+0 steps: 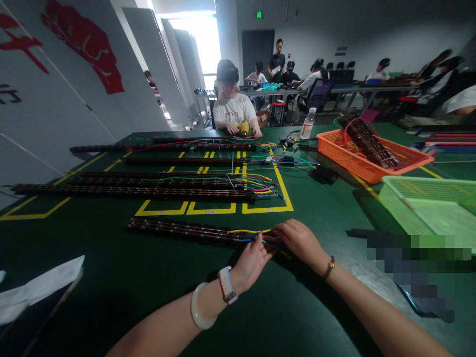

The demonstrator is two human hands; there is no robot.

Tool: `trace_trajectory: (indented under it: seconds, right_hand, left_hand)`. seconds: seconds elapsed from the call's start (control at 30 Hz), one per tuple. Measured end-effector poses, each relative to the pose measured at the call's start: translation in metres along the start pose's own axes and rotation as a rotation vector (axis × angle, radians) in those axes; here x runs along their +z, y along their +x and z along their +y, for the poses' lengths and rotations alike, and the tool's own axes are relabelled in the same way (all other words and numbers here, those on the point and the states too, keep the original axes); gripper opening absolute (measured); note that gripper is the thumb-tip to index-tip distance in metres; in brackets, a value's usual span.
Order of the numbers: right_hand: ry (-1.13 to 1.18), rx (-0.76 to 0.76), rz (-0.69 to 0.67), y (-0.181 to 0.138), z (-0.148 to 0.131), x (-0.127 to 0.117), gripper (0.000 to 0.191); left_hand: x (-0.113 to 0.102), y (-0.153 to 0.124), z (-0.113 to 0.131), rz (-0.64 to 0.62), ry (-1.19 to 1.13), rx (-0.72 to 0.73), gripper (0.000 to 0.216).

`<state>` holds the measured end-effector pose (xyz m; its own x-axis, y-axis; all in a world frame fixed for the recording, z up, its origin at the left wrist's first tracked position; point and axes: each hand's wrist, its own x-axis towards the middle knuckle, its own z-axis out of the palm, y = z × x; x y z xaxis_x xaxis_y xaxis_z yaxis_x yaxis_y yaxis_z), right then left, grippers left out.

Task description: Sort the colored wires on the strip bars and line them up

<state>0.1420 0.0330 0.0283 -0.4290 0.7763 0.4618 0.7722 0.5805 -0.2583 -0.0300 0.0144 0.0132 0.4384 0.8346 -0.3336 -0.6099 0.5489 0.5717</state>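
A dark strip assembly (pixel 182 231) with rows of shiny contacts lies on the green table in front of me. Coloured wires (pixel 248 231), yellow and blue among them, come out of its right end. My left hand (pixel 255 258) is closed round these wires from below, thumb on top. Just right of it, my right hand (pixel 300 241) pinches the same wires farther along, fingers bent down over them. The wire ends are mostly hidden by my fingers.
Several similar dark strips (pixel 148 192) with loose wires lie beyond, across yellow tape outlines. An orange basket (pixel 375 171) holds more strips; a green basket (pixel 394 198) stands nearer on the right. A bottle (pixel 308 125) stands behind. Opposite, a person (pixel 234 106) handles a yellow tool (pixel 244 128).
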Motion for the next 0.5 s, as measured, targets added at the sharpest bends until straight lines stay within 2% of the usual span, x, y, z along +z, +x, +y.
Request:
trace_trajectory:
  seconds: [0.1,0.27,0.5]
  right_hand:
    - [0.086,0.079,0.012,0.008,0.007,0.006,0.013]
    - [0.214,0.206,0.006,0.019,0.019,0.020,0.009]
    - [0.126,0.171,-0.002,0.035,0.034,0.034,0.013]
  left_hand:
    - [-0.002,0.001,-0.002,0.003,-0.008,0.021,0.024]
    - [-0.005,0.002,-0.002,0.017,-0.011,-0.002,0.028]
    - [-0.005,0.002,0.000,-0.023,-0.020,-0.021,0.028]
